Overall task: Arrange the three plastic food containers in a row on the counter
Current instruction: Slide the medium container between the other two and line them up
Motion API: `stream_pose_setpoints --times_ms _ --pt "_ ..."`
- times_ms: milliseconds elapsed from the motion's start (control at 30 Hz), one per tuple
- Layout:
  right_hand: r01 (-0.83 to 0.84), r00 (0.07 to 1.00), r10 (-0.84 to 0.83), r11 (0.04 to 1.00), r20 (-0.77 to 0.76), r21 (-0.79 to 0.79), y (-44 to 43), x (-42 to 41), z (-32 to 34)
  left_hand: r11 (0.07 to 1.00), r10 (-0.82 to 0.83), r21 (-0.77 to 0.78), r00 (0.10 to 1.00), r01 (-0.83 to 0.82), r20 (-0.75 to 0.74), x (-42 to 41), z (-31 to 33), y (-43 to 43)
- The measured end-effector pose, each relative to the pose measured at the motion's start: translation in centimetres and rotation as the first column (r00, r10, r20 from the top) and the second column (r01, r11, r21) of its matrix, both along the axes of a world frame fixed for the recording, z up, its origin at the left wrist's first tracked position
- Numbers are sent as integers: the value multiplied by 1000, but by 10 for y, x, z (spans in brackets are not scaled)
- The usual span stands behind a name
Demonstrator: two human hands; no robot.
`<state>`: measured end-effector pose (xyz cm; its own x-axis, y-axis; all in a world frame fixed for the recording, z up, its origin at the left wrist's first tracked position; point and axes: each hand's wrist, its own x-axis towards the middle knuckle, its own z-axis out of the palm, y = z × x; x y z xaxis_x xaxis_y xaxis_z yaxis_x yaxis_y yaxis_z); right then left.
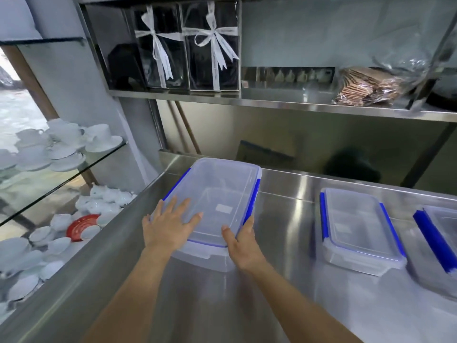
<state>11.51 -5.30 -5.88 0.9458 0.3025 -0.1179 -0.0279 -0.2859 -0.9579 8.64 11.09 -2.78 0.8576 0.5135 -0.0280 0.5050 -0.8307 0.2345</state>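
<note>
Three clear containers with blue clips are sitting on the steel counter [284, 280]. The big box [217, 194] is lying at the left end, its lid on. The left hand [170, 225] is resting flat on the lid's near-left corner, fingers spread wide. The right hand [243, 243] is gripping the near-right corner, thumb on the lid and fingers down the side (by a blue clip). The middle box [358, 229] is sitting well apart to the right, and the third box [437, 243] is lying just beyond it, cut off by the frame edge.
</note>
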Motion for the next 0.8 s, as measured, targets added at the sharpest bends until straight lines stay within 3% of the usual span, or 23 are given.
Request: stream_pose_setpoints --times_ms 167,233,300,367,433,533,600,667,700,800 --pt "-53 998 48 993 -40 -110 10 3 -1 1000 20 23 999 -20 -28 -1 -3 12" --pt "-69 997 78 962 22 -264 -6 7 10 999 33 29 999 -33 -8 1 1 7" --pt "139 968 -33 895 248 -424 -33 18 20 998 -4 66 990 -5 138 5 6 -11" --pt "423 853 -208 813 479 -400 -68 29 30 993 -115 17 916 118 385 12 12 -48" --pt "609 735 -344 715 584 -345 -106 38 38 947 -206 -111 834 303 512 20 18 -97" --pt "728 678 -486 542 551 -419 -163 45 43 777 -260 -446 872 444 415 40 18 -169" --pt "736 675 -525 430 518 -523 -198 45 41 565 -212 -735 927 374 309 53 12 -207" --pt "664 719 -568 391 401 -637 -226 42 31 377 -134 -891 967 253 217 58 5 -233" --pt "612 744 -591 417 311 -672 -237 42 25 326 -122 -921 976 213 182 59 1 -242" --pt "477 811 -585 662 0 -578 -253 42 8 282 -141 -946 982 161 126 62 -17 -263"
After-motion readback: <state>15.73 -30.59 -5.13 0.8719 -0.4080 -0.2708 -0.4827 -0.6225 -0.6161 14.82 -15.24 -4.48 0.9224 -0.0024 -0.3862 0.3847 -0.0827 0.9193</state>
